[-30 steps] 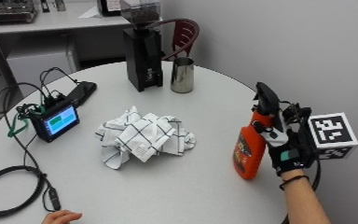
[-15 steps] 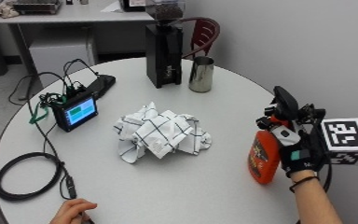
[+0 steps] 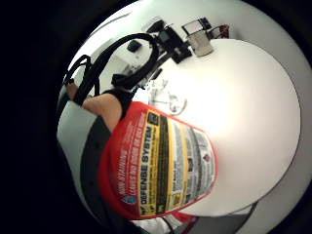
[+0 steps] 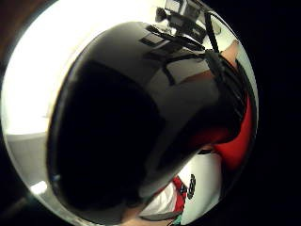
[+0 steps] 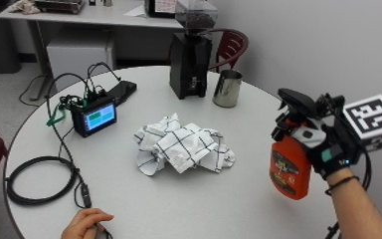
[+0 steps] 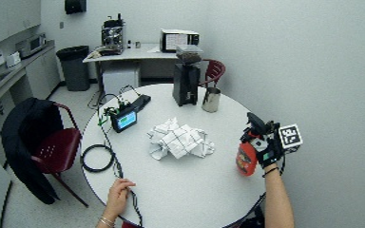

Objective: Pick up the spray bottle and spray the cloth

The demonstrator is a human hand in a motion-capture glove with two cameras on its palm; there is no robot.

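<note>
An orange spray bottle (image 5: 289, 168) with a black trigger head hangs upright just above the round white table (image 5: 178, 209) near its right edge. My gloved right hand (image 5: 329, 147) grips its neck from behind, nozzle facing left toward the cloth. The crumpled white cloth (image 5: 181, 150) with a dark check lies mid-table, well left of the bottle. From the little finger side palm view the bottle's label (image 3: 161, 168) looms large, the cloth (image 3: 165, 97) beyond it. The thumb side palm view is mostly blocked by a dark surface, with a bit of the orange bottle (image 4: 237, 141) showing.
At the table's back stand a black coffee grinder (image 5: 191, 59) and a steel cup (image 5: 227, 88). A small screen device (image 5: 95, 115) with cables sits left. A coiled black cable (image 5: 39, 181) lies front left, beside the bare hand (image 5: 85, 224). A red chair (image 6: 59, 149) stands left.
The outside camera has shifted its view. My hand still grips the bottle, which now looks lifted a little off the table. The cloth has not moved.
</note>
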